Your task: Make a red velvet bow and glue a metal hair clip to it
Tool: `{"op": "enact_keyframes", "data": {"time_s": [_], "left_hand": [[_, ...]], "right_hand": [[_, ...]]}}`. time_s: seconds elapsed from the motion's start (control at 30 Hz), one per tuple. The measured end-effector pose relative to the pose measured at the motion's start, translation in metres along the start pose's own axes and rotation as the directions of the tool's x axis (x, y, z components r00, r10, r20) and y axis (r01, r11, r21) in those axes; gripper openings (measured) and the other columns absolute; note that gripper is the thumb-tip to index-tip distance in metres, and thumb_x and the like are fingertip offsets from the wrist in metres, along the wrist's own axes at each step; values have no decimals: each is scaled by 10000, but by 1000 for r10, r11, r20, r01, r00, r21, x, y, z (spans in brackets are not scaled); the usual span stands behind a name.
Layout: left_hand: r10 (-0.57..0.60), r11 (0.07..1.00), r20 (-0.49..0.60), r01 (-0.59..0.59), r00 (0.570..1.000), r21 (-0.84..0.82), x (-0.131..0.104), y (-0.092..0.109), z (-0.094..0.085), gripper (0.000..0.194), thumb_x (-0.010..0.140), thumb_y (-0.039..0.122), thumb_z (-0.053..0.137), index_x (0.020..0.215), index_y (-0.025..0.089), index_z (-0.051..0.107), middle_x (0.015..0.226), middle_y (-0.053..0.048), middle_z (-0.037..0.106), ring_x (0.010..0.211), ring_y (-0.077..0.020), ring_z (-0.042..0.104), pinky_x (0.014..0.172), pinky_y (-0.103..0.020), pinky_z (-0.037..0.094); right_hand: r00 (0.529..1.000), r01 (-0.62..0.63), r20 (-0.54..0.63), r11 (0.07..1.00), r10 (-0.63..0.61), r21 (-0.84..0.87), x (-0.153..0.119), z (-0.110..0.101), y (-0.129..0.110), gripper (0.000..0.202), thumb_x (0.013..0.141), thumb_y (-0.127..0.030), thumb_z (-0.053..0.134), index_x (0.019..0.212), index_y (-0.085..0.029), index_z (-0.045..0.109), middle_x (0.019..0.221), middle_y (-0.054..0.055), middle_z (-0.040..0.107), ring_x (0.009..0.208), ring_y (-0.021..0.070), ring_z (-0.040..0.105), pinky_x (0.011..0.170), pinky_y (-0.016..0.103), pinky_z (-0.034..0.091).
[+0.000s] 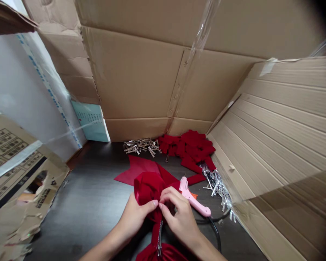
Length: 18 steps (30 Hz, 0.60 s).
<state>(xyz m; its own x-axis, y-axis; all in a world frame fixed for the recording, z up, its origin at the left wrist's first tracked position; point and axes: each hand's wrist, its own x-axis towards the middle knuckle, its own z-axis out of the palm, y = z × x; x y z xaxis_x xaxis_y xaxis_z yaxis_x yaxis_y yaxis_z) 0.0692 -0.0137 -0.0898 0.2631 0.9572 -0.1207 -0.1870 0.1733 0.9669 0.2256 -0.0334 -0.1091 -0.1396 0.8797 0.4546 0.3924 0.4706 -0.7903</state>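
Observation:
A dark red velvet bow (149, 185) is at the lower middle, with a puffed loop on the far side and another loop at the bottom edge. Its pointed ribbon tails (139, 169) spread behind it on the table. My left hand (133, 214) cups the near side of the upper loop, thumb pressed to the bow's middle. There my right hand (179, 214) meets it, thumb and index finger pinched at the same spot; anything small between those fingertips is hidden. A thin silver chain-like strip (159, 237) runs down the ribbon below them.
A pink glue gun (194, 201) lies right of my hands, its black cord (216, 232) trailing forward. Behind are metal clips (141, 145), a heap of red velvet pieces (194, 145) and silver strips (218, 186). Cardboard walls (143, 76) enclose the dark table (78, 188).

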Motion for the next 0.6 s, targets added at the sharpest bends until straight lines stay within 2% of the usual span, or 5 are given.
{"op": "enact_keyframes", "data": {"time_s": [0.13, 0.33, 0.5, 0.57, 0.6], "left_hand": [[3, 1000, -52, -2, 999, 11, 4, 0, -3, 346, 671, 232, 759, 990, 116, 689, 963, -91, 746, 937, -254, 668, 867, -327, 502], [-8, 1000, -73, 7, 997, -20, 6, 0, -5, 329, 667, 216, 752, 979, 132, 692, 999, -87, 744, 938, -249, 673, 888, -332, 498], [-35, 999, -105, 33, 994, -20, 6, -1, -6, 350, 649, 221, 766, 978, 132, 686, 999, -92, 744, 942, -259, 673, 876, -349, 502], [-39, 999, -112, 37, 993, -13, 6, -1, -7, 349, 647, 215, 767, 976, 133, 686, 997, -89, 744, 936, -256, 674, 881, -350, 501], [-39, 999, -111, 38, 993, -11, 6, -1, -7, 345, 648, 213, 766, 974, 132, 685, 996, -87, 744, 934, -254, 674, 881, -348, 501]], "right_hand": [[999, -53, 16, 984, 51, 168, 1, -6, -3, 140, 922, -250, 506, 806, -175, 528, 850, 46, 576, 801, 162, 564, 706, 273, 461], [961, -240, -32, 885, 275, 399, 5, -24, 4, 301, 956, -432, 459, 789, -183, 478, 705, -4, 529, 520, 91, 467, 463, 203, 373], [929, -207, -244, 939, 277, 276, 13, -44, 12, 421, 943, -445, 477, 611, -189, 449, 499, -37, 428, 426, 94, 420, 426, 219, 374], [894, -201, -382, 971, 236, 130, 17, -51, 18, 295, 916, -393, 535, 710, -181, 525, 579, -12, 518, 497, 117, 497, 476, 234, 432], [876, -182, -448, 982, 180, 40, 19, -54, 21, 193, 896, -356, 563, 836, -173, 569, 716, 27, 598, 605, 141, 562, 538, 251, 474]]}}
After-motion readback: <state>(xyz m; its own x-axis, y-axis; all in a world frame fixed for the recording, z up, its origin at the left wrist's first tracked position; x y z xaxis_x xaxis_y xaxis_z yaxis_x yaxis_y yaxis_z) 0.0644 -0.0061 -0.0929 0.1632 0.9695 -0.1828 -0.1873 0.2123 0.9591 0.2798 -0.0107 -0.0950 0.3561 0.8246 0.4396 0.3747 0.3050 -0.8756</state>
